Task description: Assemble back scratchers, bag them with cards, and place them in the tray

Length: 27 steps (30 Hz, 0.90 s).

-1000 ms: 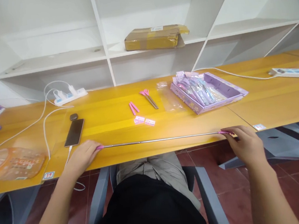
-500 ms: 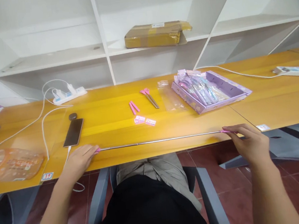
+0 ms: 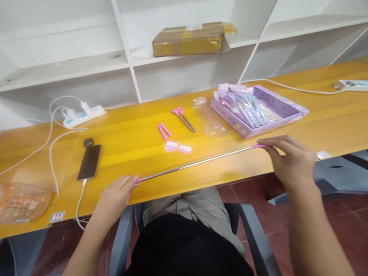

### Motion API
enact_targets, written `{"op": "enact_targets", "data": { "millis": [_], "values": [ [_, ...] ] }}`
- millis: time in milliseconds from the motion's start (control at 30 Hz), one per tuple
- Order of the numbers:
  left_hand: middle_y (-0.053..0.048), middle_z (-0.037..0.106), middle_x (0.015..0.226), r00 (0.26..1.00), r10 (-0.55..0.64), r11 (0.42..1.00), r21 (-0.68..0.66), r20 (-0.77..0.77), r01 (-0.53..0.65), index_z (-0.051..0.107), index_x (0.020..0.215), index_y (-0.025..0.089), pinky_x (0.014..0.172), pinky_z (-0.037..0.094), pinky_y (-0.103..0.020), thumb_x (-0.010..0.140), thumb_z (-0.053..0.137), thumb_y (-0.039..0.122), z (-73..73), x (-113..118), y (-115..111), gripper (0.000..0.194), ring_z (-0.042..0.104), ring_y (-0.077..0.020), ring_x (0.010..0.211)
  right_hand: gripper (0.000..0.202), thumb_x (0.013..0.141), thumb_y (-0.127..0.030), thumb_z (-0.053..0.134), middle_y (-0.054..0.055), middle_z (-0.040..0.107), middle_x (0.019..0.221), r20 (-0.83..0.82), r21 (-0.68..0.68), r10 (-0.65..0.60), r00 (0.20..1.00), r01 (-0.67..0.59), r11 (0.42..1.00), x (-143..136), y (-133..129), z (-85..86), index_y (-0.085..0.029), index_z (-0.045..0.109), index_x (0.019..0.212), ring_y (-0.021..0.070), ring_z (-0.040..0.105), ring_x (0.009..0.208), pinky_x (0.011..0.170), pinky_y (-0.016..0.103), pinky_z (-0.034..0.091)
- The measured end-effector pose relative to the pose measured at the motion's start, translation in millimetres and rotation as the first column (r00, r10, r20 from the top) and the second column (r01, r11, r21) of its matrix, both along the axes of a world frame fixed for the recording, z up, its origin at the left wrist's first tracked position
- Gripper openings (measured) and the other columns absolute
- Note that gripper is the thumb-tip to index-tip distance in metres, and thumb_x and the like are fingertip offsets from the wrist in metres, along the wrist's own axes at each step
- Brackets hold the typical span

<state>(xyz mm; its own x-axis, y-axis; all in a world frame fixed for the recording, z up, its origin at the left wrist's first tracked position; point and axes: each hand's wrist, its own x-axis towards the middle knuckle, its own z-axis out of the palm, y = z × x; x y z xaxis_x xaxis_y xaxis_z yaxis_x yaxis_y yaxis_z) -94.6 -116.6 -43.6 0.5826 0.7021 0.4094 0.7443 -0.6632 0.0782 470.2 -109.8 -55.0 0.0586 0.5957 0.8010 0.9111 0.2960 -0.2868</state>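
The person holds a metal rod (image 3: 196, 164) by its two ends, in front of the body and over the near part of the yellow table (image 3: 131, 144). The left hand (image 3: 118, 199) has its fingers closed on one pink end, which pokes out just past the fingertips; the remaining fingers are bunched together, and the palm side is hidden. The right hand (image 3: 293, 161) pinches the other pink end between thumb and forefinger. That end lies right at the fingertips, with part of it covered by them, and the back of the hand faces up.

Between the two hands the rod is bare, thin and shiny. It runs at a slant, its right end farther from the body than its left end. Whether it touches the table cannot be told.

Beyond the rod, near the middle of the table, lie two pink sticks (image 3: 165, 131), a few small cards (image 3: 171, 146) and two rods with pink claw-shaped heads (image 3: 187, 122). Just right of these are clear plastic bags (image 3: 210, 119), then a purple box (image 3: 284, 123) with wrapped items (image 3: 245, 109) in its left part. On the left side a phone (image 3: 89, 162) lies with a white cable (image 3: 81, 198) at its near end and a small dark object (image 3: 88, 142) just beyond it. A taped cardboard box (image 3: 189, 41) sits on the shelf (image 3: 76, 68) behind the table.
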Motion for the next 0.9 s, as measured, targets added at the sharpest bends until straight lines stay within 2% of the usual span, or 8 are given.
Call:
{"op": "enact_targets", "data": {
  "millis": [100, 167, 200, 233, 300, 433, 533, 900],
  "values": [
    [-0.010, 0.081, 0.114, 0.998, -0.033, 0.999, -0.020, 0.050, 0.034, 0.072, 0.130, 0.021, 0.095, 0.063, -0.036, 0.119, 0.045, 0.027, -4.0, 38, 8, 0.030, 0.078, -0.0233, 0.104, 0.016, 0.110, -0.028, 0.070, 0.006, 0.085, 0.100, 0.028, 0.009, 0.238, 0.971, -0.238, 0.971, -71, 7, 5.3, -0.026, 0.085, 0.104, 0.0213, 0.079, 0.089, 0.085, 0.035, 0.063],
    [-0.010, 0.080, 0.112, 0.997, -0.068, 0.996, -0.058, 0.033, 0.069, 0.071, 0.132, 0.021, 0.093, 0.063, -0.036, 0.119, 0.043, 0.028, -10.7, 62, 14, 0.032, 0.077, -0.0231, 0.102, 0.022, 0.112, -0.020, 0.064, 0.007, 0.084, 0.108, 0.082, -0.071, 0.439, 0.895, -0.434, 0.898, -123, 7, -1.8, -0.028, 0.084, 0.117, 0.0232, 0.078, 0.099, 0.089, 0.038, 0.061],
    [-0.011, 0.079, 0.110, 0.997, -0.073, 0.994, -0.076, 0.026, 0.074, 0.072, 0.131, 0.020, 0.092, 0.062, -0.036, 0.120, 0.041, 0.029, -14.9, 71, 17, 0.033, 0.077, -0.0229, 0.101, 0.025, 0.113, -0.018, 0.062, 0.008, 0.084, 0.111, 0.096, -0.095, 0.477, 0.874, -0.469, 0.878, -146, 6, -8.1, -0.028, 0.084, 0.122, 0.0238, 0.076, 0.100, 0.089, 0.038, 0.060],
    [-0.010, 0.078, 0.107, 0.997, -0.063, 0.995, -0.080, 0.034, 0.066, 0.072, 0.128, 0.019, 0.091, 0.061, -0.035, 0.120, 0.040, 0.028, -19.4, 78, 20, 0.035, 0.076, -0.0227, 0.099, 0.028, 0.113, -0.016, 0.061, 0.008, 0.083, 0.110, 0.091, -0.095, 0.458, 0.884, -0.450, 0.888, -164, 6, -15.6, -0.027, 0.083, 0.124, 0.0241, 0.074, 0.097, 0.086, 0.039, 0.058],
    [-0.009, 0.076, 0.100, 0.997, -0.078, 0.992, -0.101, 0.019, 0.080, 0.073, 0.122, 0.019, 0.086, 0.059, -0.034, 0.121, 0.038, 0.031, -28.9, 85, 27, 0.037, 0.074, -0.0216, 0.093, 0.026, 0.113, -0.015, 0.061, 0.008, 0.082, 0.106, 0.113, -0.136, 0.482, 0.869, -0.467, 0.874, -187, 6, -31.9, -0.026, 0.082, 0.123, 0.0239, 0.071, 0.092, 0.082, 0.040, 0.055],
    [-0.005, 0.072, 0.091, 0.996, -0.054, 0.991, -0.130, -0.070, 0.045, 0.073, 0.110, 0.020, 0.077, 0.053, -0.031, 0.121, 0.039, 0.037, -46.4, 86, 36, 0.040, 0.069, -0.0195, 0.084, 0.020, 0.116, -0.023, 0.060, 0.006, 0.080, 0.097, 0.122, -0.208, 0.498, 0.858, -0.469, 0.858, -188, 11, -58.1, -0.023, 0.080, 0.112, 0.0223, 0.070, 0.088, 0.079, 0.039, 0.052],
    [-0.005, 0.074, 0.095, 0.992, -0.010, 0.989, -0.148, -0.123, -0.009, 0.071, 0.107, 0.021, 0.079, 0.051, -0.031, 0.121, 0.042, 0.038, -53.2, 89, 36, 0.037, 0.071, -0.0198, 0.089, 0.017, 0.116, -0.025, 0.061, 0.007, 0.080, 0.100, 0.065, -0.242, 0.498, 0.865, -0.471, 0.848, -180, 13, -66.8, -0.023, 0.078, 0.114, 0.0227, 0.071, 0.093, 0.083, 0.039, 0.054],
    [-0.006, 0.076, 0.101, 0.985, 0.035, 0.972, -0.222, -0.169, -0.073, 0.070, 0.108, 0.020, 0.080, 0.048, -0.033, 0.119, 0.047, 0.037, -37.9, 97, 29, 0.031, 0.072, -0.0212, 0.095, 0.018, 0.116, -0.030, 0.060, 0.009, 0.076, 0.103, -0.110, -0.324, 0.555, 0.825, -0.557, 0.765, -180, 13, -67.6, -0.025, 0.077, 0.115, 0.0254, 0.070, 0.096, 0.086, 0.041, 0.058]
  ]
}}
